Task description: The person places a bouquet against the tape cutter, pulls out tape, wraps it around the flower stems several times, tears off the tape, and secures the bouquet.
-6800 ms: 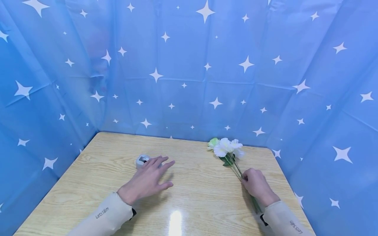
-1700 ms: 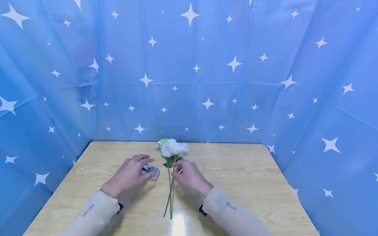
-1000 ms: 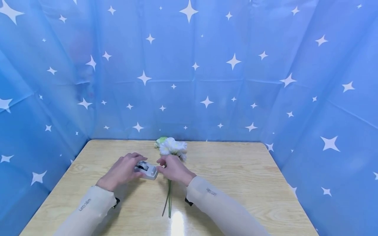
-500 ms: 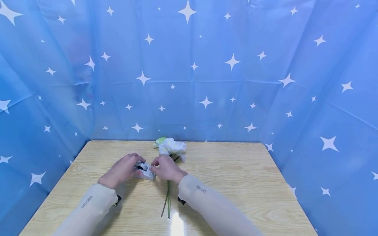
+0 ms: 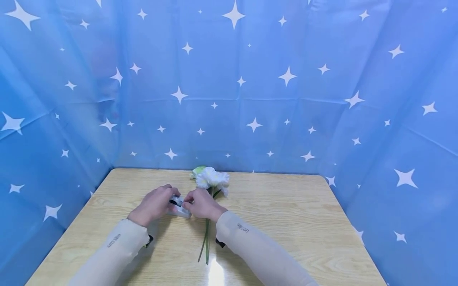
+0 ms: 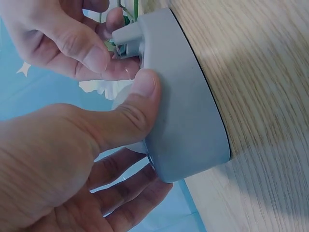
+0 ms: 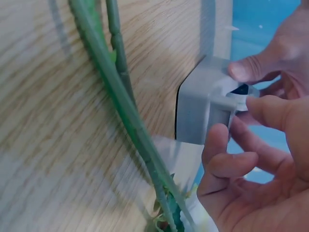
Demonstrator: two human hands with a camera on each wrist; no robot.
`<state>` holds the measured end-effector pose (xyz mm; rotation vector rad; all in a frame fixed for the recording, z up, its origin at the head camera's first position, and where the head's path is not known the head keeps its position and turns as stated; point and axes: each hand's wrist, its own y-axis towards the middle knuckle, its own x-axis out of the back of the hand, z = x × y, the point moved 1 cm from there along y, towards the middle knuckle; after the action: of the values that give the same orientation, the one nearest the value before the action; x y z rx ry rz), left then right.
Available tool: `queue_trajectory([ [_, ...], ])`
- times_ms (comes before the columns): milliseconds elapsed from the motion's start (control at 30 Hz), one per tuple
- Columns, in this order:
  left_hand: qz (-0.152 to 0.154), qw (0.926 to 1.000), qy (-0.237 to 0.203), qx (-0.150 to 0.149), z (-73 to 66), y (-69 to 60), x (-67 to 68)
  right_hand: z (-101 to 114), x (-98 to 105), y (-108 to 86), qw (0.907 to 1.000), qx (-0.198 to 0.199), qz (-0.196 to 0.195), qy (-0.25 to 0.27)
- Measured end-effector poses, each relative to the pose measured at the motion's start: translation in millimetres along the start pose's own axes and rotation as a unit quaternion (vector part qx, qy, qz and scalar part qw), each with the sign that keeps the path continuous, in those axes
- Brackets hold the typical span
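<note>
A grey tape dispenser [image 5: 181, 212] stands on the wooden table, left of the flowers. My left hand [image 5: 154, 205] grips its sides, thumb against the near wall in the left wrist view, where the grey body [image 6: 186, 101] shows large. At the dispenser's cutter end, my right hand [image 5: 203, 204] has thumb and forefinger pinched together; a thin clear bit of tape appears between them in the left wrist view. White artificial flowers [image 5: 212, 177] with a pale green bloom lie just behind the right hand. Their green stems [image 7: 130, 125] pass beneath it, partly hidden.
The wooden table [image 5: 286, 222] reaches back to a blue curtain [image 5: 272, 91] with white stars, which also hangs at both sides. Flower stems [image 5: 206, 242] point toward the near edge, beside the right sleeve [image 5: 257, 246].
The right hand has brought the flowers from the right to the middle, let go of them, and moved left to the dispenser's front. The left hand has taken hold of the dispenser.
</note>
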<state>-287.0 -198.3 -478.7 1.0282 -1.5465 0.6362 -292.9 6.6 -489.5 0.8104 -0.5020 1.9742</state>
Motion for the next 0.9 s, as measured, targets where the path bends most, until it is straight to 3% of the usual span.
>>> queue_trajectory([
  [433,-0.003,0.9999,0.008,0.014,-0.6,1.0,-1.5,2.9,-2.5,6.4,0.9994,-0.02,-0.009,-0.026],
  [900,-0.002,0.9997,0.009,0.025,-1.2,3.3,-1.6,6.9,-1.9,8.8,0.9971,0.008,-0.031,-0.069],
])
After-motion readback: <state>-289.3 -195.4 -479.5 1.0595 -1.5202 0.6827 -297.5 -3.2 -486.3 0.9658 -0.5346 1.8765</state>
